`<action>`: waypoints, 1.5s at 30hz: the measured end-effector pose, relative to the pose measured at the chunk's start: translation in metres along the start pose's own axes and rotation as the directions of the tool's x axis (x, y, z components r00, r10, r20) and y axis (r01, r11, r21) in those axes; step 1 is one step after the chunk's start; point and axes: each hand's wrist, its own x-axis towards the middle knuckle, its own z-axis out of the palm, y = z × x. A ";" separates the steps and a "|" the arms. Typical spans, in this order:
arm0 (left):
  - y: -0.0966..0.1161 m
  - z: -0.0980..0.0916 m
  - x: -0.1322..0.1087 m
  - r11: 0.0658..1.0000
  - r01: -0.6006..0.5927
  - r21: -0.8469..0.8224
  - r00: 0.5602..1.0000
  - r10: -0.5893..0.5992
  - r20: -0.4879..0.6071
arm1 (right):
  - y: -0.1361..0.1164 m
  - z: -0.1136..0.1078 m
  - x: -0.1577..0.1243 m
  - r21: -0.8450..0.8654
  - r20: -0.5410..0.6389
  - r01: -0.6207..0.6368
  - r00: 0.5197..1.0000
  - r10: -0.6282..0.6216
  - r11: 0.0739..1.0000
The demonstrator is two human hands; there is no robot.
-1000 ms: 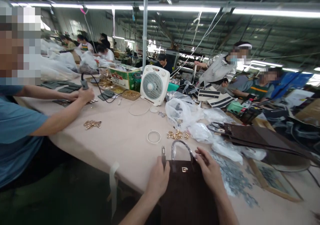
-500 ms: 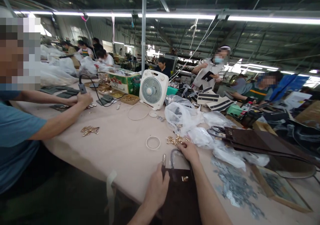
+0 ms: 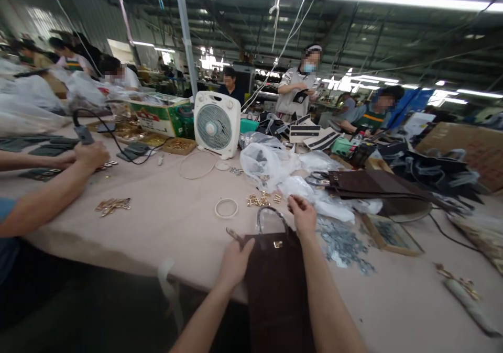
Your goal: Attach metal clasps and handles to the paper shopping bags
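Note:
A dark brown handbag (image 3: 275, 279) stands at the table's near edge, its arched handle (image 3: 271, 210) raised. On its upper front is a small gold clasp (image 3: 278, 244). My left hand (image 3: 236, 264) is closed on the bag's upper left edge, where a strap end with a metal tip (image 3: 234, 233) sticks out past my fingers. Right of the handle, my right hand (image 3: 303, 217) is held with its fingertips pinched together; what they hold, if anything, is too small to name. Just beyond the handle lies a pile of gold metal fittings (image 3: 257, 200).
A tape roll (image 3: 227, 208) and another gold pile (image 3: 112, 206) lie leftward. At the back stands a white fan (image 3: 217, 122). Plastic bags (image 3: 263, 164), brown bag pieces (image 3: 361, 183) and grey metal plates (image 3: 341, 243) fill the right. A co-worker's hands (image 3: 88, 156) work at far left.
My right hand has lifted from the gold fittings and drawn to their right, fingers pinched. The strap end at my left hand now leans left. The view has swung right.

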 end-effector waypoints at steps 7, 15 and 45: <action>0.007 0.019 -0.008 0.810 0.171 -0.561 0.984 -0.171 0.052 | -0.035 -0.029 -0.093 0.307 0.199 -0.200 0.970 0.143 0.931; -0.001 0.023 -0.018 0.775 0.139 -0.616 0.989 -0.134 0.054 | -0.022 -0.007 -0.168 0.022 0.229 -0.101 0.969 0.094 0.995; -0.013 0.022 -0.025 0.968 -0.164 -0.190 0.983 0.145 -0.112 | -0.013 0.004 -0.175 -0.228 0.254 0.237 0.951 -0.177 0.945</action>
